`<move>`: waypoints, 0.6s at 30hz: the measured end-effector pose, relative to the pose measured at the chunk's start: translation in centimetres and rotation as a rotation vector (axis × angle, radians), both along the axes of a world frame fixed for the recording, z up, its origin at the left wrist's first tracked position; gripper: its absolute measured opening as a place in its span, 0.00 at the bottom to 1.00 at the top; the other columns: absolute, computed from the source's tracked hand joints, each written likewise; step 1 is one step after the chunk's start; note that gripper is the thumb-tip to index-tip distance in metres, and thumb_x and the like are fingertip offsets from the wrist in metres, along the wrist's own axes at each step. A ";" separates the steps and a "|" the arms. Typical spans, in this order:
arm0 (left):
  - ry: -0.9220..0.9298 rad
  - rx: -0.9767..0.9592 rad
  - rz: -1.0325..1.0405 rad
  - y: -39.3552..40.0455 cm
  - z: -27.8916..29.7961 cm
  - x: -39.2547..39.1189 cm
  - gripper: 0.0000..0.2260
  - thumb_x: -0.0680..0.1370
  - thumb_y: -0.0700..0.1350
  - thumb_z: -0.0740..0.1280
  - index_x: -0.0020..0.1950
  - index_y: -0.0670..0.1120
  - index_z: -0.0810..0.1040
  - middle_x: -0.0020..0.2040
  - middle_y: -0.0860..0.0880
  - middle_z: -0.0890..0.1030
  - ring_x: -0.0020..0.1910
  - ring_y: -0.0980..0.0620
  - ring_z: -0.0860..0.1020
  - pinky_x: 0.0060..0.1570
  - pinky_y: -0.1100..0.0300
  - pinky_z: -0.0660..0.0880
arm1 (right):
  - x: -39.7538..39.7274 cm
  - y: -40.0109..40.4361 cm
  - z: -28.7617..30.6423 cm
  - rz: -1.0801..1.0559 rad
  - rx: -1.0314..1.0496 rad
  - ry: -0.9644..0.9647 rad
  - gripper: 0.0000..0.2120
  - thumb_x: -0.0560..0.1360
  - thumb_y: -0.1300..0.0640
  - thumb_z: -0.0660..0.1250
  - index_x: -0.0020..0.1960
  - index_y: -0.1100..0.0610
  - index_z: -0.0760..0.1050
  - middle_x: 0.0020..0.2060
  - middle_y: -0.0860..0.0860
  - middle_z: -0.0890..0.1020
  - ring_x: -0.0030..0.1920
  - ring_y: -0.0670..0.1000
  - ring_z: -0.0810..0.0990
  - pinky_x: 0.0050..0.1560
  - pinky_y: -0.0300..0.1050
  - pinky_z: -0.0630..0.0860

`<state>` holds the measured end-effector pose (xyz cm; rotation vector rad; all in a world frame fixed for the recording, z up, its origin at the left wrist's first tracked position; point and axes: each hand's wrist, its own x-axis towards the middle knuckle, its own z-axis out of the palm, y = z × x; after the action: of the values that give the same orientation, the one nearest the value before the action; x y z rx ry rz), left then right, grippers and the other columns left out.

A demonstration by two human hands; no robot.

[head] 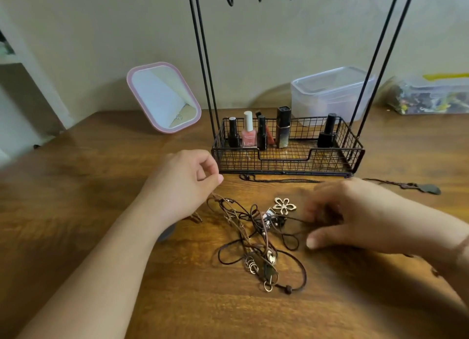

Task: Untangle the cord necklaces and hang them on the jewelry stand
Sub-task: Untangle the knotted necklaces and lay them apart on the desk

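On the brown wooden counter (101, 186), a tangled heap of dark brown cord necklaces (256, 239) with small metal rings and beads lies between the two hands, in front of the black wire jewelry stand (286, 158), whose hooks hang high above, at the top of the view. The heap's long axis runs from upper left toward the viewer, lower right. The left hand (187, 179) sits at the heap's upper left end, thumb and forefinger pinched on a thin cord that leads down into the tangle. The right hand (347, 212) is blurred; its fingers curl over a strand at the heap's right edge, just beside a gold flower-shaped pendant (284, 205), though whether they grip it I cannot tell. Judging by this, drawing the hands apart sideways would stretch the knot open.
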<state>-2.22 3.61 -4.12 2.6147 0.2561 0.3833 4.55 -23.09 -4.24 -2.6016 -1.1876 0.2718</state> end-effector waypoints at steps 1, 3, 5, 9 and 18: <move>0.019 0.005 0.009 0.2 -0.1 0.0 0.05 0.77 0.52 0.70 0.42 0.55 0.78 0.27 0.53 0.80 0.29 0.56 0.79 0.38 0.65 0.72 | 0.0 -0.3 0.2 0.017 -0.033 0.020 0.14 0.64 0.32 0.71 0.44 0.38 0.75 0.40 0.37 0.78 0.41 0.39 0.76 0.39 0.38 0.75; 0.042 0.003 0.024 0.5 -0.2 0.2 0.04 0.76 0.52 0.71 0.43 0.56 0.78 0.27 0.54 0.80 0.28 0.56 0.79 0.36 0.69 0.65 | 0.0 -1.1 0.6 0.017 -0.131 0.061 0.09 0.68 0.39 0.72 0.44 0.37 0.75 0.40 0.36 0.79 0.41 0.40 0.77 0.41 0.40 0.77; 0.054 0.001 0.025 0.7 -0.3 0.2 0.04 0.76 0.53 0.70 0.43 0.57 0.78 0.26 0.55 0.79 0.27 0.57 0.78 0.36 0.69 0.64 | 0.2 -2.2 1.1 -0.034 -0.231 0.081 0.08 0.68 0.41 0.73 0.44 0.37 0.75 0.41 0.31 0.78 0.40 0.40 0.78 0.41 0.40 0.77; 0.093 0.061 0.006 0.5 -0.6 0.4 0.04 0.76 0.53 0.70 0.43 0.56 0.78 0.27 0.54 0.79 0.29 0.56 0.79 0.46 0.62 0.72 | 1.0 -4.7 1.7 -0.194 -0.295 0.058 0.08 0.67 0.40 0.74 0.41 0.38 0.75 0.36 0.31 0.78 0.37 0.42 0.78 0.39 0.39 0.75; -0.068 0.248 0.038 1.3 -1.2 0.6 0.08 0.77 0.55 0.67 0.52 0.55 0.80 0.49 0.57 0.79 0.53 0.55 0.75 0.48 0.57 0.74 | -0.1 -4.0 2.9 -0.063 0.054 -0.184 0.12 0.63 0.31 0.68 0.45 0.32 0.74 0.39 0.35 0.77 0.42 0.38 0.76 0.36 0.34 0.68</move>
<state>-1.61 4.87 -5.30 2.8356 0.2489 0.5477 4.48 -27.08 -1.36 -2.6573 -1.1496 -0.0130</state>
